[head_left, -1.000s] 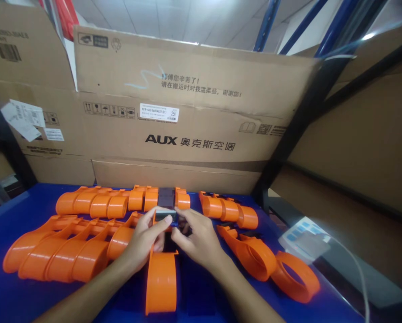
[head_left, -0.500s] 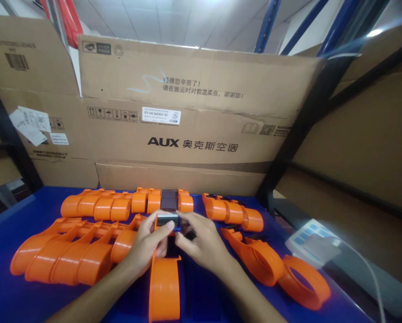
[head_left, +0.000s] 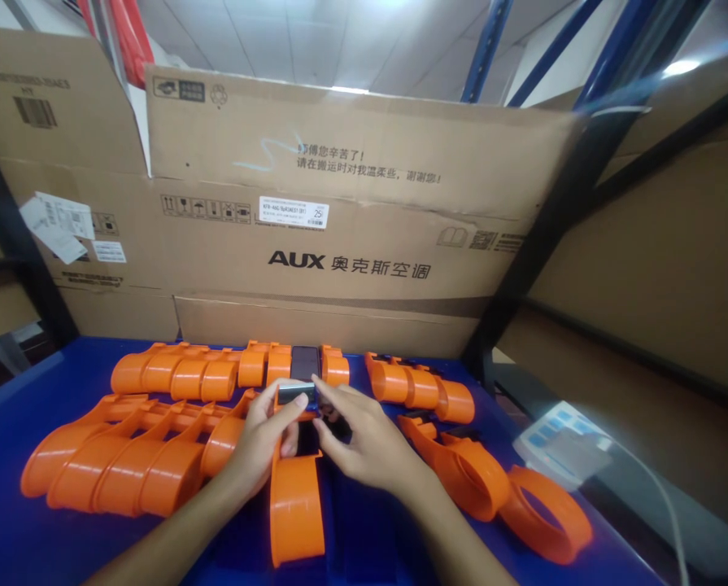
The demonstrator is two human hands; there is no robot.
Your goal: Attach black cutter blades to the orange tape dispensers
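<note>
My left hand [head_left: 269,427] is closed around the upper end of an orange plastic tape dispenser [head_left: 296,509], thumb pressed on a glossy dark metallic piece [head_left: 295,394] there. The dispenser's wide loop hangs down towards me. My right hand [head_left: 367,431] is at the right side of that end, index fingertip by its upper corner and thumb lower down, with a gap between them. In the shadow behind those fingers is a dark patch I cannot make out. Just beyond the hands lies a dark flat rectangular thing [head_left: 306,363].
Rows of similar orange dispensers stand on the blue table [head_left: 364,529] at left [head_left: 119,472], at the back [head_left: 186,374] and at right [head_left: 421,387]. Two larger orange loops [head_left: 547,517] lie right. A white device with a cable [head_left: 562,448] is beyond them. Cardboard [head_left: 351,301] walls the back.
The held dispenser has shifted slightly up and left with my left hand. My right thumb and index finger have spread further apart beside it.
</note>
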